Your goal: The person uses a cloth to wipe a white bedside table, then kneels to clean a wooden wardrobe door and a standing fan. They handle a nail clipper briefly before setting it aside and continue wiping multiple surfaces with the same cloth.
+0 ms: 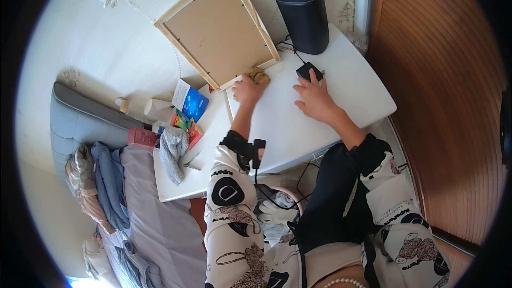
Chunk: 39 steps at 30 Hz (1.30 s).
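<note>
My left hand (249,91) is closed on a crumpled tan cloth (258,76), pressed to the white tabletop (276,128) by the lower edge of a wooden picture frame (218,32). The frame leans on the wall with its brown backing board facing me. My right hand (317,98) has its fingers spread, and fingertips touch a black power adapter (305,71) lying on the table. From the adapter, a black cord (295,51) runs back toward a tall black speaker (303,20) standing at the rear.
Left on the lower white surface are a blue-and-white box (191,102), a grey cloth (174,154) and small boxes (195,134). A bed (160,192) with clothes adjoins it. Below the table stands a bin (294,198) near hanging cords. Brown slatted panelling (436,100) rises at right.
</note>
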Each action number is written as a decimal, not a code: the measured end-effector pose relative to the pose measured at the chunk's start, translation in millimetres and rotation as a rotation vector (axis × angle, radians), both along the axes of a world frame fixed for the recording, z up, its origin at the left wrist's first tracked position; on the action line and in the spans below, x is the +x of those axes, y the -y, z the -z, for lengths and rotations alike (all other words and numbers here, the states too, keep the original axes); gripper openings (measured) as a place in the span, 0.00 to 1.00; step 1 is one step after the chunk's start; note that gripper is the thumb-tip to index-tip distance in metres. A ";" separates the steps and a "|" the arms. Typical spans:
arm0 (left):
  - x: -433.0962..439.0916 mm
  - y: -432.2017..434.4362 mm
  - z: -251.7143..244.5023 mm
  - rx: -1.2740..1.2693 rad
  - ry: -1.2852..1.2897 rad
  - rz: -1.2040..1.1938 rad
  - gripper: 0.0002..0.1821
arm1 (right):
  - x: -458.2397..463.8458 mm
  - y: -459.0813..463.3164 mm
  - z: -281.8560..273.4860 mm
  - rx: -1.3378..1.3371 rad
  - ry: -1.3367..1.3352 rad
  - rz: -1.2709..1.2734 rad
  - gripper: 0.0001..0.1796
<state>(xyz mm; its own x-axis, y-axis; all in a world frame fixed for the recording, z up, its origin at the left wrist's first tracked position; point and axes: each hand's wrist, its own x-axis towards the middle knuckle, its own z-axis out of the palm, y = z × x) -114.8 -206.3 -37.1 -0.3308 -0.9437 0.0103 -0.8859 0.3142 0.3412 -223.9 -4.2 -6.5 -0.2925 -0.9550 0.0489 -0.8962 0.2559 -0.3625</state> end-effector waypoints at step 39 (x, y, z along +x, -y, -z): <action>234.1 -161.0 -6.4 -0.159 -0.125 0.175 0.22 | 150.7 -24.7 19.3 -0.216 1.017 -0.256 0.14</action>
<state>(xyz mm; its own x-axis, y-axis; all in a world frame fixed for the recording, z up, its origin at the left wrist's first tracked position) 119.3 -45.3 -30.7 -0.4752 -0.8557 0.2048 -0.7676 0.5169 0.3789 -73.2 20.5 -25.8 -0.0833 -0.9940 0.0709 -0.1656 -0.0563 -0.9846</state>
